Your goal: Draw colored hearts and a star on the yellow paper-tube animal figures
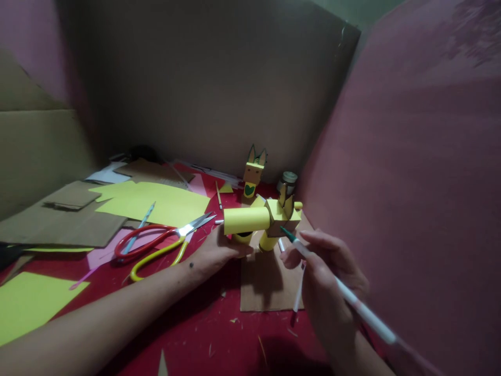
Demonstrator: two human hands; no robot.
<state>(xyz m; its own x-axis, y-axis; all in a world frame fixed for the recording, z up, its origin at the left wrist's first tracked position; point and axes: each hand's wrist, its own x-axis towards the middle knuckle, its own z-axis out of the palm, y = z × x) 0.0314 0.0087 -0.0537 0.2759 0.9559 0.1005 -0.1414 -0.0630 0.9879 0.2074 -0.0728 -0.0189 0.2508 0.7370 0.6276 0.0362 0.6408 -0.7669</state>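
A yellow paper-tube animal figure [247, 221] with a cardboard head and pointed ears stands over a cardboard piece [258, 292]. My left hand [223, 246] is closed around the lower part of its tube body from the left, some of the fingers hidden behind it. Between the fingers of my right hand [332, 266] is a white felt-tip pen [366, 316]. Its green tip is at the side of the cardboard head, apparently touching it. Just behind stands a smaller figure [254, 172] with upright ears and a green heart on its front.
Left of my left hand lie scissors [156, 256] with red and yellow handles and a pale blue pencil [141, 225]. Yellow paper [156, 201] and cardboard sheets [58, 222] cover the left side. A lidded jar [288, 180] stands near the back wall. A pink wall [422, 183] bounds the right.
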